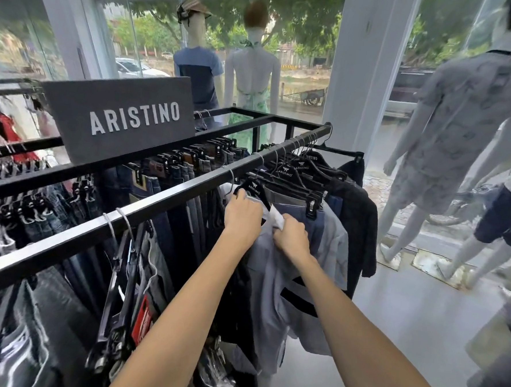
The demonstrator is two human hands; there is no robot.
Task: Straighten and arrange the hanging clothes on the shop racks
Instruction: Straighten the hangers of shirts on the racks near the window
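Shirt (276, 272) hangs vertically, collar up, gripped by both hands.

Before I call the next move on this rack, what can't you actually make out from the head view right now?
- Collar of the light blue shirt: covered by the left hand and right hand.
- White tag: print too small.
- Garments behind the front black hanger: overlapped, only edges show.
- Jeans at lower left: blurred, cut by the frame edge.
- Red tag: text blurred.
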